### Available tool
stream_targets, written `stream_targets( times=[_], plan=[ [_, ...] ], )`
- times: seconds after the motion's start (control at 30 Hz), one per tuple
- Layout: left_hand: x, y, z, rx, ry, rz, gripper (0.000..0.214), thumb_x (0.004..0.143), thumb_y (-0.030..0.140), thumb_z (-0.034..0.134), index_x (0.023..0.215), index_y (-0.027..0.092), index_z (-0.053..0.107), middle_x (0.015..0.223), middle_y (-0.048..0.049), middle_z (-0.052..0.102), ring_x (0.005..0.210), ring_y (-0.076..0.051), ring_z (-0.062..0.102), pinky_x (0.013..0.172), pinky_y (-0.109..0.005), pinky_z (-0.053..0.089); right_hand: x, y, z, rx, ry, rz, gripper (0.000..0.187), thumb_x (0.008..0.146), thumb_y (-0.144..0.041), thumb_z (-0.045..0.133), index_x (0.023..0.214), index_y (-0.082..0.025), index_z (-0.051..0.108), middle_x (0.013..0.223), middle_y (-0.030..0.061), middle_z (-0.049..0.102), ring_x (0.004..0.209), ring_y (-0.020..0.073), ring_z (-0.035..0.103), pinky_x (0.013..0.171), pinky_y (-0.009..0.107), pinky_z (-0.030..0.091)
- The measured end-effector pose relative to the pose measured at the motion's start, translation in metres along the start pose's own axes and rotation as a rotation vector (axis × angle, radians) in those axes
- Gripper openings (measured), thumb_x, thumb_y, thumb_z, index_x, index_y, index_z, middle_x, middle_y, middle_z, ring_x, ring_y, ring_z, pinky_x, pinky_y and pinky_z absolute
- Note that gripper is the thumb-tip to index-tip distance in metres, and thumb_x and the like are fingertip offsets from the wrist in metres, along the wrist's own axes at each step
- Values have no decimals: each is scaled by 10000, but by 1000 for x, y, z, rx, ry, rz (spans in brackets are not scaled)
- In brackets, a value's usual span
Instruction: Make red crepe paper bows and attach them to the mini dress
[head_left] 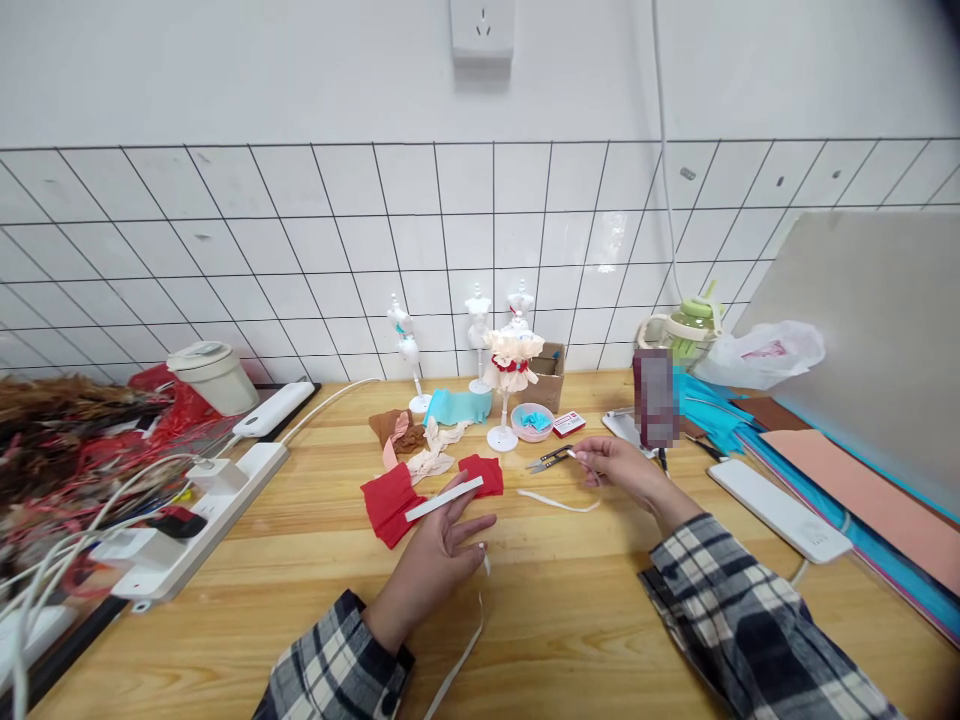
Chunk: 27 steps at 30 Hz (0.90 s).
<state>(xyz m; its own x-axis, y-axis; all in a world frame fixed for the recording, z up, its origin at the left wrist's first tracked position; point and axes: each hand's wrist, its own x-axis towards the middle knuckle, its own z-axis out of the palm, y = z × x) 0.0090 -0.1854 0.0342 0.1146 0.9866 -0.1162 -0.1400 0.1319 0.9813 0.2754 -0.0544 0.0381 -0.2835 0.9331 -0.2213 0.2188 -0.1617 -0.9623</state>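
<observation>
My left hand [442,560] is over the near edge of the red fabric pieces, a flat white strip [444,498] held slantwise across its fingers. The thumb and other fingers are spread. A narrow white ribbon [461,655] trails on the table below this hand. My right hand [619,468] has its fingertips pinched at the handle end of dark-handled thread snips [550,459], whose blades point left. Another length of white ribbon [556,501] lies just below the snips. Red fabric [391,503] lies left of the strip, with a second red piece [484,474] beyond it.
A small dress form [502,436] wears a cream and red ruffled garment; several white forms stand behind. Near them are a pink dish [533,422], a small red-and-white box [569,424] and a cardboard box [551,380]. A power strip [217,520] runs along the left, a power bank [780,510] right.
</observation>
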Motion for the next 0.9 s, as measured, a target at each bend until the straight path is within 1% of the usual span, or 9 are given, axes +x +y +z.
stream_targets(
  times=[0.07, 0.13, 0.23, 0.33, 0.43, 0.57, 0.7, 0.8, 0.9],
  plan=[
    [1, -2, 1, -13, 6, 5, 784, 654, 111, 681, 1346, 279, 353, 1524, -143, 224, 1204, -295, 517, 775, -280, 483, 10, 7, -11, -16, 47, 35, 458, 704, -254, 677, 1125, -186, 512, 563, -67, 504, 521, 112, 517, 532, 245, 487],
    [3, -3, 0, -32, 10, 14, 758, 652, 121, 690, 1324, 274, 374, 1525, -141, 224, 1216, -297, 504, 779, -279, 480, 19, 14, -12, -123, 69, 19, 491, 730, -232, 637, 1177, -205, 436, 583, -67, 514, 526, 117, 522, 488, 226, 478],
    [4, -4, -1, -51, 16, 21, 796, 651, 137, 710, 1344, 283, 347, 1538, -141, 180, 1224, -293, 496, 786, -274, 476, 29, 21, -6, -323, 102, 4, 366, 766, -231, 567, 1104, -207, 429, 630, -54, 538, 494, 104, 500, 409, 191, 413],
    [4, -3, -2, -56, 22, 27, 809, 660, 160, 721, 1360, 289, 338, 1544, -140, 158, 1228, -293, 491, 779, -268, 477, 38, 25, -3, -430, 129, 32, 267, 760, -215, 538, 1014, -186, 463, 625, -46, 547, 451, 98, 472, 386, 190, 353],
    [4, -3, -3, -60, 14, 27, 793, 670, 175, 722, 1359, 290, 347, 1540, -137, 175, 1235, -292, 484, 778, -266, 479, 44, 25, -5, -548, 147, 39, 215, 750, -222, 548, 955, -175, 502, 656, -14, 594, 529, 125, 534, 461, 215, 368],
    [4, -4, -3, -58, 6, 16, 784, 678, 175, 719, 1359, 290, 349, 1539, -137, 181, 1237, -289, 484, 801, -279, 477, 50, 22, -9, -736, 200, 56, 263, 656, -229, 661, 891, -179, 554, 772, 42, 643, 736, 197, 597, 618, 269, 388],
    [4, -3, -2, -35, 14, 25, 772, 692, 173, 709, 1365, 290, 352, 1523, -149, 229, 1239, -306, 480, 825, -322, 478, 43, 18, -18, -867, 246, 133, 383, 618, -459, 717, 840, -183, 571, 843, 94, 647, 818, 265, 592, 659, 320, 379],
    [3, -2, -1, -22, 16, 24, 781, 699, 184, 713, 1377, 283, 337, 1521, -163, 228, 1236, -308, 485, 849, -337, 473, 29, 10, -21, -930, 280, 165, 465, 673, -656, 593, 780, -204, 575, 799, 72, 643, 754, 244, 587, 619, 310, 367],
    [2, 1, 0, -42, 32, 57, 786, 713, 207, 717, 1385, 285, 316, 1530, -165, 200, 1249, -309, 473, 874, -337, 468, 11, -4, -6, -862, 420, 13, 434, 777, -638, 484, 793, -216, 582, 717, 34, 621, 681, 200, 561, 586, 284, 349]
  ],
)
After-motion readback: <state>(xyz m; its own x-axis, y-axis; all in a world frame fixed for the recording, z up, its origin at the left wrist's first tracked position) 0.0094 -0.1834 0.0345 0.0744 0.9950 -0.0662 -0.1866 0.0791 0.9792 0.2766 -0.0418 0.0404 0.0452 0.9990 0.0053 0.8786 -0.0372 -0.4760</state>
